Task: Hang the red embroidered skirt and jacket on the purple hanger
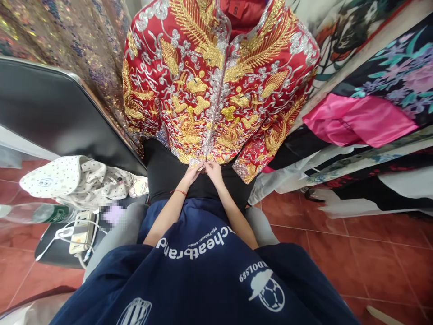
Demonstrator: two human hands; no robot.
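A red jacket with gold and silver embroidery hangs upright in front of me, over something black. Its front edges meet along a line down the middle. At the bottom of that line my left hand pinches the jacket's hem, and a thin red string bracelet circles that wrist. My right hand grips the hem just beside it, fingertips close together. Both hands are nearly touching. What lies exactly between the fingertips is too small to make out.
A black chair stands at the left, its seat holding a spotted cloth hat, a plastic bottle and a power strip with white cables. Garments hang along the right, including bright pink satin. Red tiles cover the floor.
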